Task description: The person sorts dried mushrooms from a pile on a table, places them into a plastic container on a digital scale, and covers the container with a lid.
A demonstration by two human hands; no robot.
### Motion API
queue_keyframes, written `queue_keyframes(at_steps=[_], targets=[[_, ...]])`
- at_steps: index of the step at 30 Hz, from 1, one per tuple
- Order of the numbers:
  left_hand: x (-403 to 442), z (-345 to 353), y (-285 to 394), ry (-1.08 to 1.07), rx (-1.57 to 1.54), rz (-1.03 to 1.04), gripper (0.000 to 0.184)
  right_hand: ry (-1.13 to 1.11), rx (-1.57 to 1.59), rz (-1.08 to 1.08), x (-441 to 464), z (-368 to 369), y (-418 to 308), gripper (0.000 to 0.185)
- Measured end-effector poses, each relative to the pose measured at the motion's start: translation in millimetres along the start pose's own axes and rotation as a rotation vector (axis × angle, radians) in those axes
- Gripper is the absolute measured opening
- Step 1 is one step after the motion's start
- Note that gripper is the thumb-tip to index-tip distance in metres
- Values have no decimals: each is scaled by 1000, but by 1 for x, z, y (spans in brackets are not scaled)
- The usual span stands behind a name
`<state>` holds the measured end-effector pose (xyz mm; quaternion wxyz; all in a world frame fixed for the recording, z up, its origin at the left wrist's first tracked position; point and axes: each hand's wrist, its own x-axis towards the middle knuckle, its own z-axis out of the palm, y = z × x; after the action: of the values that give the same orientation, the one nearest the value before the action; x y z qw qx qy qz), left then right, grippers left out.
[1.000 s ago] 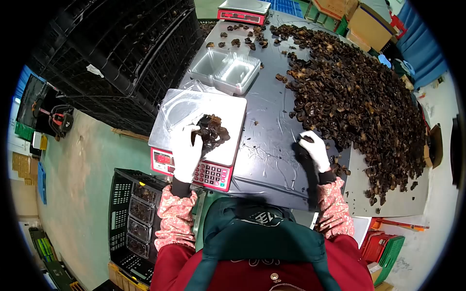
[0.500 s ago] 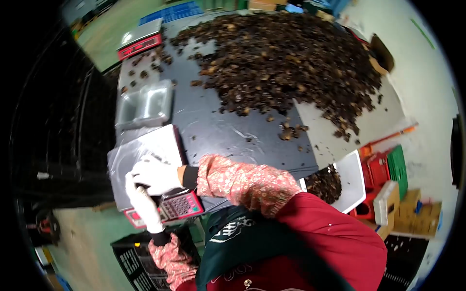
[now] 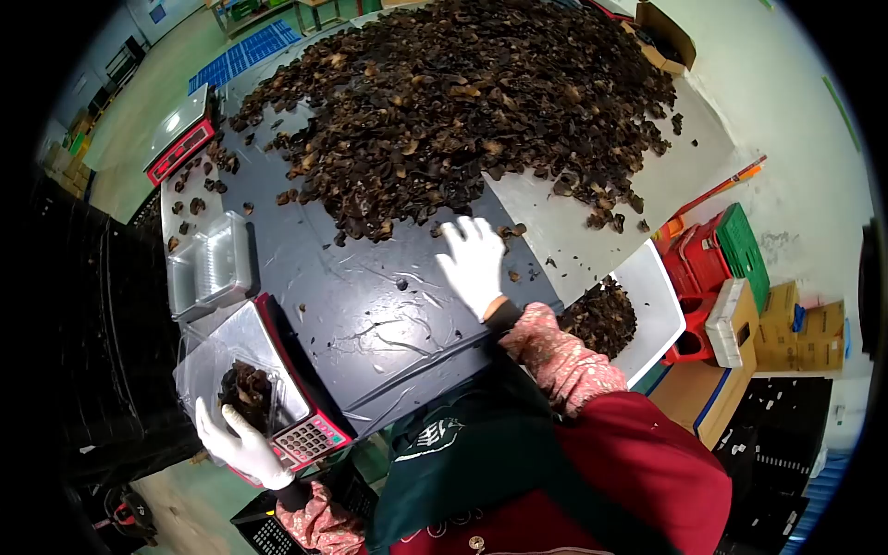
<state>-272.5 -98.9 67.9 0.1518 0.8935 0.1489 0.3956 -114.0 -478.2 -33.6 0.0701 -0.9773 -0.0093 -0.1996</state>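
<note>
**Hands well apart: one at the scale, one out by the pile**

Down at the near scale [image 3: 310,437], the gloved left hand [image 3: 239,444] reaches in from its near side, fingers curved upward and thumb parted from them, right at the clear plastic box [image 3: 196,368] on the platform. Whether it grips the box, I cannot tell. Inside sits a small clump of dark pieces [image 3: 246,388], crinkled and curled, almost black with brown glints.

Over to the right of the scale, the gloved right hand [image 3: 474,264] is stretched forward, palm down and fingers fanned wide, above the dark table [image 3: 370,310] at the pile's near edge; nothing shows in its grasp. Farther right of the scale, a white bin [image 3: 652,296] carries more pieces.

Just beyond the scale, clear trays [image 3: 222,264]. Beyond it and to the right, the great pile [image 3: 462,111]: ruffled, brown-black flakes heaped thick, stragglers scattered around. Well past the scale, a second scale [image 3: 180,153], then a blue pallet [image 3: 242,55].
</note>
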Motion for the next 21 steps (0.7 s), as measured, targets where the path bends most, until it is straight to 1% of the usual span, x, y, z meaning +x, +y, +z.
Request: queue_keyframes(at_steps=[1,2,3,4,5,6,7,9,10,11,13,14,15,16,17,18,20,21], targets=[[-1,15,27,-50,-171,-30,29,-83,-16,-9,-12,9,17,50],[-6,37,56,-143,-322,-79,26,-150,-19,-67,-20,9,20,51],[-6,56,91,-246,-380,25,24,-216,-22,-125,-29,8,21,51],[-13,84,114,-335,-519,88,23,-224,-24,-233,-40,7,19,49],[-22,110,135,-419,-595,131,23,-157,97,-311,-53,7,20,41],[-31,137,153,-486,-639,162,22,-125,213,-328,-57,-4,20,36],[-42,170,160,-551,-610,192,24,-94,328,-343,-57,-17,21,33],[-53,220,186,-581,-543,270,34,-22,480,-326,-58,-21,34,26],[-57,243,193,-587,-505,302,39,39,628,-258,-57,-15,46,24],[-53,255,207,-637,-444,310,43,112,728,-203,-50,-11,61,23],[-52,274,220,-767,-207,303,41,231,690,-77,-35,5,99,26],[-51,277,223,-772,-198,300,41,206,628,-43,-23,4,118,26],[-49,279,225,-808,-157,325,36,181,566,-9,-9,5,130,26],[-49,281,226,-844,-117,350,32,141,503,-11,2,10,135,26],[-48,284,226,-849,-108,348,32,100,440,-14,11,15,139,26],[-49,286,223,-842,-128,371,27,93,448,-11,16,23,141,26],[-48,291,216,-800,-209,432,21,-69,457,-207,23,41,142,22],[-49,294,212,-803,-200,428,21,-74,465,-209,27,46,144,22]])
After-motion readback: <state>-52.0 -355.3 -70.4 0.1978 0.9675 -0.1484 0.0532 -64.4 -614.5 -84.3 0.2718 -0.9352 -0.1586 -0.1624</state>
